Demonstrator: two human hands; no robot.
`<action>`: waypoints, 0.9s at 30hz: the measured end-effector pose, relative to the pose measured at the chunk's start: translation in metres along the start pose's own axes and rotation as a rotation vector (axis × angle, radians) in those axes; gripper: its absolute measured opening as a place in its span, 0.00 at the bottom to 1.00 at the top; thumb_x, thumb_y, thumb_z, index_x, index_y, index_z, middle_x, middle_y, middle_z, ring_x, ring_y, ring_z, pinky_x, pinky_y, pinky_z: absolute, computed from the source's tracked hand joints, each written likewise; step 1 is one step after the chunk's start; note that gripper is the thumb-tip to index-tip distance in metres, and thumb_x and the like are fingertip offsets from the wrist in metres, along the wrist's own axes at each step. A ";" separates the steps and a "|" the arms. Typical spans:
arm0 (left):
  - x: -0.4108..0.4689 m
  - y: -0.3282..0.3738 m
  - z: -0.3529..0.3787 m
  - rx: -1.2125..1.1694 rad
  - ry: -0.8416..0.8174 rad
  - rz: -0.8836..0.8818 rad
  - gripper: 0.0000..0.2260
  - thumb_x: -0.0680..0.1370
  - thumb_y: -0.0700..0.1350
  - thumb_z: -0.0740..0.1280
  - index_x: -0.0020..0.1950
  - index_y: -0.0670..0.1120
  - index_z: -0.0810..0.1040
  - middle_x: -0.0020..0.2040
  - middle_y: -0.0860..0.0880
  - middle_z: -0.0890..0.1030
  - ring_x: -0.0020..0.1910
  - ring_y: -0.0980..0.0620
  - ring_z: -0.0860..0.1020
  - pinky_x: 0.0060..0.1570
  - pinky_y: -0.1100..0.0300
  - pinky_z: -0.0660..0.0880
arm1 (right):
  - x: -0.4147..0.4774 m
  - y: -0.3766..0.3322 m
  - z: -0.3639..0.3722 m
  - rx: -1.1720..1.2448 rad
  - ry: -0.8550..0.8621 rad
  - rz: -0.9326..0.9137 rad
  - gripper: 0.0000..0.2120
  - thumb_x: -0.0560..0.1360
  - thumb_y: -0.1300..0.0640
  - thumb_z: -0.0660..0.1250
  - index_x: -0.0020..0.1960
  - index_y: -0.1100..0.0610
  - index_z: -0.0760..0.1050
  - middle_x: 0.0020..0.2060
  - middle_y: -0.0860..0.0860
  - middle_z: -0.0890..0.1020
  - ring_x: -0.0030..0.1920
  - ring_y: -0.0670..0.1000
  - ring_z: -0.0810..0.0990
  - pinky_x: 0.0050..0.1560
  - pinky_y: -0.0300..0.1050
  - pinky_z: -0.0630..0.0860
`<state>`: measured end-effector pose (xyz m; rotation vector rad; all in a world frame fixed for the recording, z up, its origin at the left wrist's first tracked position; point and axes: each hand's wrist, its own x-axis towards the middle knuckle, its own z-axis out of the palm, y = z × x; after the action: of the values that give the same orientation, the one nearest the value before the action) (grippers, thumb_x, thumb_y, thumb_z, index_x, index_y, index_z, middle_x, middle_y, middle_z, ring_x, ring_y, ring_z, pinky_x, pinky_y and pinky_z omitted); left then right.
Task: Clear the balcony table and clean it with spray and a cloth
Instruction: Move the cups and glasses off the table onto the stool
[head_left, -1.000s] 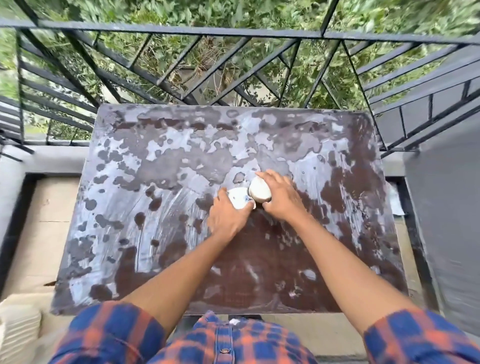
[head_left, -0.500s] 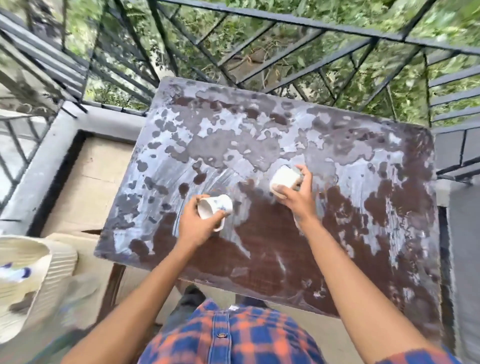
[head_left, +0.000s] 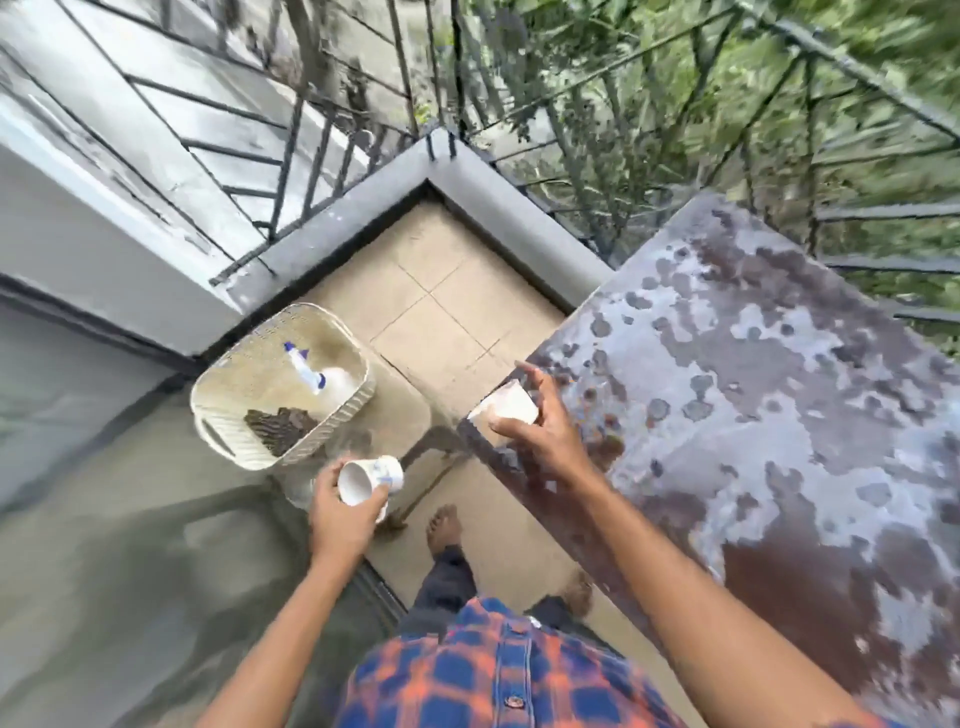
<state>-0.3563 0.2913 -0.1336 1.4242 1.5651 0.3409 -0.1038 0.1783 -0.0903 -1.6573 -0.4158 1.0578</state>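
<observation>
Balcony corner, head view: beige floor tiles (head_left: 441, 312) bounded by a grey kerb and a dark metal railing (head_left: 322, 130), with blurred foliage beyond. Image is motion-blurred throughout.

Surface (head_left: 753, 389): a table with a worn brown top, heavily blotched with pale grey-white patches, occupying the right side of the view. Nothing is resting on the visible part of the top.

Left hand (head_left: 340, 512): closed around a white cup with blue print (head_left: 366, 478), held on its side with the open mouth turned toward the camera. The cup is off the surface, over the floor, just beside the near edge of the basket.

Right hand (head_left: 540, 431): closed around 1 plain white cup (head_left: 506, 408), also tilted, at the left corner of the surface. Whether it touches the top cannot be told through the blur.

White woven basket (head_left: 358, 410): stands left of the surface, near the balcony corner. What supports it cannot be told. Inside lie a spray bottle with blue fittings (head_left: 306, 371) and a dark crumpled cloth (head_left: 280, 428), apart from each other.

Person: checked blue-and-orange shirt (head_left: 483, 670), dark trousers, 1 bare foot (head_left: 444, 530) on the floor between basket and surface.
</observation>
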 end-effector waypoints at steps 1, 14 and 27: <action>0.010 -0.013 -0.007 0.000 0.016 -0.022 0.23 0.65 0.46 0.79 0.55 0.57 0.75 0.55 0.45 0.80 0.55 0.42 0.79 0.54 0.51 0.74 | 0.011 0.000 0.023 -0.062 -0.029 -0.013 0.35 0.62 0.47 0.78 0.65 0.30 0.70 0.59 0.56 0.76 0.57 0.57 0.79 0.60 0.52 0.78; 0.110 -0.067 -0.008 0.219 0.009 0.001 0.26 0.68 0.50 0.73 0.65 0.61 0.73 0.58 0.59 0.70 0.58 0.46 0.75 0.59 0.43 0.73 | 0.137 0.059 0.176 -0.892 -0.310 0.173 0.40 0.67 0.49 0.81 0.76 0.55 0.71 0.68 0.57 0.76 0.69 0.58 0.76 0.68 0.45 0.70; 0.140 -0.071 0.023 0.446 0.092 -0.007 0.30 0.69 0.54 0.77 0.70 0.57 0.72 0.60 0.51 0.72 0.59 0.47 0.70 0.56 0.50 0.65 | 0.192 0.118 0.200 -0.921 -0.365 0.196 0.40 0.70 0.57 0.80 0.77 0.60 0.66 0.69 0.59 0.72 0.69 0.59 0.75 0.67 0.44 0.69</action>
<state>-0.3631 0.3861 -0.2605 1.7597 1.7957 0.0513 -0.1879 0.3917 -0.2850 -2.3330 -1.1214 1.4388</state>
